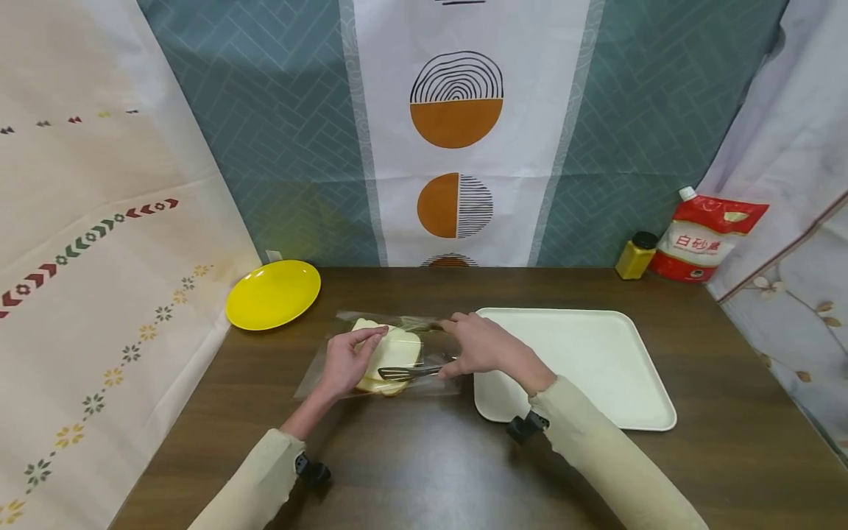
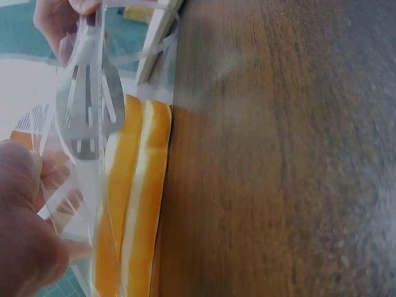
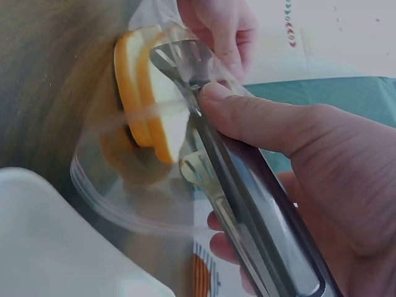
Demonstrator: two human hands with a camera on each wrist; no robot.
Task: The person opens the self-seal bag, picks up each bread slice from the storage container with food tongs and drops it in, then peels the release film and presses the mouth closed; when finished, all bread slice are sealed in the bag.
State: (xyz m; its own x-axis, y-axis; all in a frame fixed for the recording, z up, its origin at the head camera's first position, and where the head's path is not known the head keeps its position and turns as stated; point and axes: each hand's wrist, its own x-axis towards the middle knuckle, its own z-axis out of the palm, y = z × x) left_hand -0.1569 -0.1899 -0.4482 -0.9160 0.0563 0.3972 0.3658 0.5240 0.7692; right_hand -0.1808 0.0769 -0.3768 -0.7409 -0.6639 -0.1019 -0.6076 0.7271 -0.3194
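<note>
A clear plastic bag [image 1: 318, 377] lies on the table with two slices of bread [image 1: 403, 346] in it, one over the other. My left hand [image 1: 346, 362] pinches the upper film of this bag above the bread. Metal tongs [image 3: 238, 179] with slotted ends are gripped in my right hand [image 1: 482, 344], the thumb pressing one arm and the fingers behind the other. The slotted ends stand apart, within the bag's opening and near the bread. In the left wrist view, one slotted end of the tongs [image 2: 80, 102] shows through the film beside the crusts.
Right of the bag lies a white rectangular tray [image 1: 636, 368], partly under my right forearm. A yellow plate [image 1: 273, 294] is at the back left. At the back right, a yellow jar with a black lid [image 1: 634, 258] stands beside a red and white pouch [image 1: 705, 237].
</note>
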